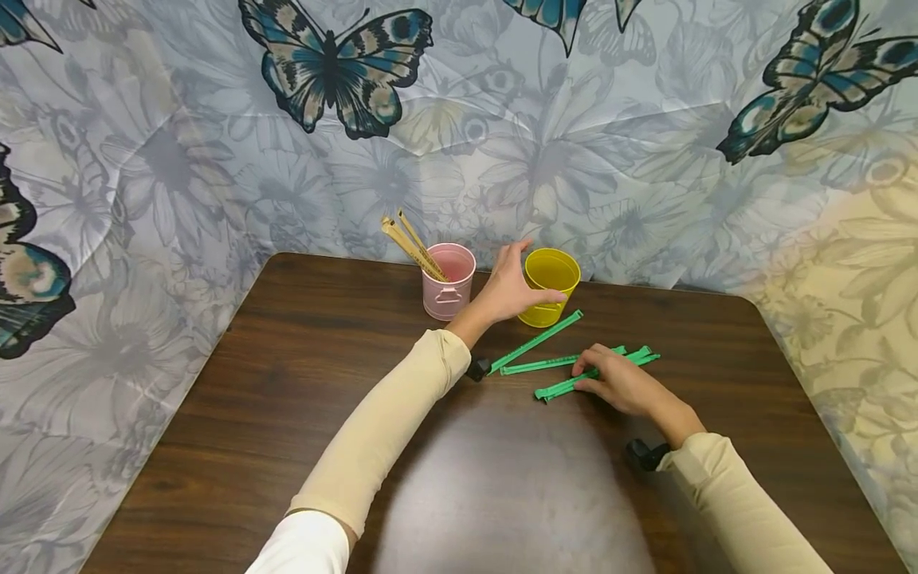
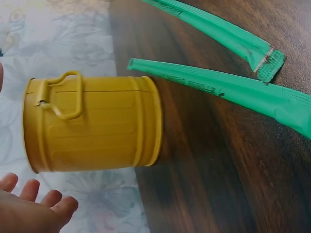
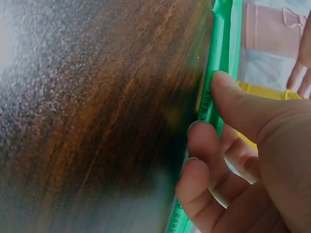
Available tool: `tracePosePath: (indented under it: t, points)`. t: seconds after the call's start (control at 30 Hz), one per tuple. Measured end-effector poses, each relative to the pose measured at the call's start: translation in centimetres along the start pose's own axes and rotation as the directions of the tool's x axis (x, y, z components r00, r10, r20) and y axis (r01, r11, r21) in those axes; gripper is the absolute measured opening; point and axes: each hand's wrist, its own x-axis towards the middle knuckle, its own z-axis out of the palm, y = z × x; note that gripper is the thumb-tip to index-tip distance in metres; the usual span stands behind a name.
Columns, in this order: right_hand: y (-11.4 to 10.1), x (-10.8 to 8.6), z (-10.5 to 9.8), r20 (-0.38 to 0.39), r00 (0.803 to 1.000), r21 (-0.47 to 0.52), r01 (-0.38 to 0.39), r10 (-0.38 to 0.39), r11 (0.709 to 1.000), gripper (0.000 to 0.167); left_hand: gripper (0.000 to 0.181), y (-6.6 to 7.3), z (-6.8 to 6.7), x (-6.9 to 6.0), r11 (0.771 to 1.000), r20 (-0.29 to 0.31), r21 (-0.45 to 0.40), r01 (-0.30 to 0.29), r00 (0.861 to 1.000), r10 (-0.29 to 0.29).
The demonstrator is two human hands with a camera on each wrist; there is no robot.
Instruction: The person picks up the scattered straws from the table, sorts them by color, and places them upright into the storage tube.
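A yellow bucket (image 1: 551,275) stands near the table's back edge. Around it spreads my left hand (image 1: 508,288), thumb and fingers apart; in the left wrist view a space shows between the fingers and the yellow bucket (image 2: 99,124). My right hand (image 1: 620,383) pinches green wrapped sticks (image 1: 555,390) between thumb and fingers, low over the table. The right wrist view shows the thumb on one side of the green wrappers (image 3: 218,53). Between the hands lie other green sticks (image 1: 534,343), one slanting towards the yellow bucket.
Left of the yellow bucket stands a pink bucket (image 1: 437,299) holding several tan sticks (image 1: 412,245) that lean left. A butterfly-print cloth (image 1: 459,159) hangs behind the dark wooden table (image 1: 301,383).
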Motion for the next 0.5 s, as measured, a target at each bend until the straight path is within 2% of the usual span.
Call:
tracePosePath:
  t: [0.2,0.37,0.5]
  points:
    - [0.1,-0.1,0.2,-0.017,1.0,-0.003,0.001,-0.001,1.0,0.012,0.123,-0.5,1.1,0.6,1.0,0.02,0.004,-0.002,1.0,0.002]
    - [0.1,-0.1,0.3,-0.016,1.0,0.009,0.014,-0.014,1.0,0.015,0.127,-1.0,1.8,1.1,0.998,0.019,-0.058,0.001,1.0,0.0]
    - [0.1,-0.2,0.4,-0.023,0.999,0.013,0.029,-0.028,1.0,0.019,0.126,-1.3,2.0,1.6,0.99,0.022,-0.139,0.006,1.0,-0.003]
